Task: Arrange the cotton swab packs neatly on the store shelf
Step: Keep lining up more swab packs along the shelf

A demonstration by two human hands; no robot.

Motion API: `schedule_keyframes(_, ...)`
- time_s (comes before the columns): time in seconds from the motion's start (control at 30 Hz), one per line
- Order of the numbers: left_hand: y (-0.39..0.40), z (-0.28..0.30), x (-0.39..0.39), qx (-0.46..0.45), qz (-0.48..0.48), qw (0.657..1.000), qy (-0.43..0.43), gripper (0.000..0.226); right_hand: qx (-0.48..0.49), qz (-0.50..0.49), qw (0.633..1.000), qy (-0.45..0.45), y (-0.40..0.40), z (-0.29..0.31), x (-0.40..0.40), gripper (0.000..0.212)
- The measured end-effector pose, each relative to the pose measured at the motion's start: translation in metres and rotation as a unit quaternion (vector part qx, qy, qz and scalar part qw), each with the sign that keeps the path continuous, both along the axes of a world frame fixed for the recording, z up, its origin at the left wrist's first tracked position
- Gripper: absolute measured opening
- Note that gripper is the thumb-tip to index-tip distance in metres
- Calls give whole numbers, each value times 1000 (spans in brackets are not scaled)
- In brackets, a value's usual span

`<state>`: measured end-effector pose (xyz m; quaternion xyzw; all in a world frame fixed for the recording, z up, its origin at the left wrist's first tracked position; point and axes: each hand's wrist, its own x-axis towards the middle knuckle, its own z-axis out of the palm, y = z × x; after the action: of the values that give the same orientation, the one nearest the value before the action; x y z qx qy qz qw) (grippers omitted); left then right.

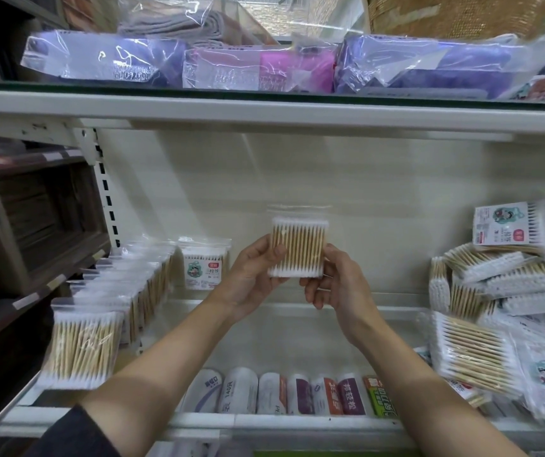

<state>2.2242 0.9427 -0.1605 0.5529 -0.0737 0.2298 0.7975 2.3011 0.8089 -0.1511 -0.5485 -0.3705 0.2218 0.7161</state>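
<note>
I hold one clear cotton swab pack (300,247) upright in front of the shelf's back wall, wooden sticks vertical. My left hand (253,275) grips its left edge and my right hand (338,282) grips its lower right edge. A tidy row of upright swab packs (122,291) runs along the left side of the white shelf (264,344). One labelled pack (203,263) stands alone at the back, left of my hands. A loose heap of swab packs (502,311) lies jumbled on the right.
The shelf above (264,107) carries bagged purple and pink cloths (264,65). Rolled packaged goods (284,394) line the lower shelf under my forearms. Dark wooden shelving (27,225) stands to the left.
</note>
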Motion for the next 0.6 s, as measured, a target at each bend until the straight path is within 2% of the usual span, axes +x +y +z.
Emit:
schedule_keyframes(0.1,0,1,0,-12,30,999,11,80,2,3,1000,-12,-1,-1,0,34)
schedule_keyframes(0.17,0,1,0,-23,56,998,19,75,10,9,1000,-8,-1,-1,0,33)
schedule_keyframes(0.33,-4,2,0,-46,127,990,38,27,45,32,998,14,-4,2,-2,33)
schedule_keyframes(0.5,-7,-3,3,31,129,991,25,6,-5,17,1000,-24,-1,-2,-2,4)
schedule_keyframes(0.6,-7,-2,1,80,146,985,35,16,-50,-5,997,-51,1,-6,-3,12)
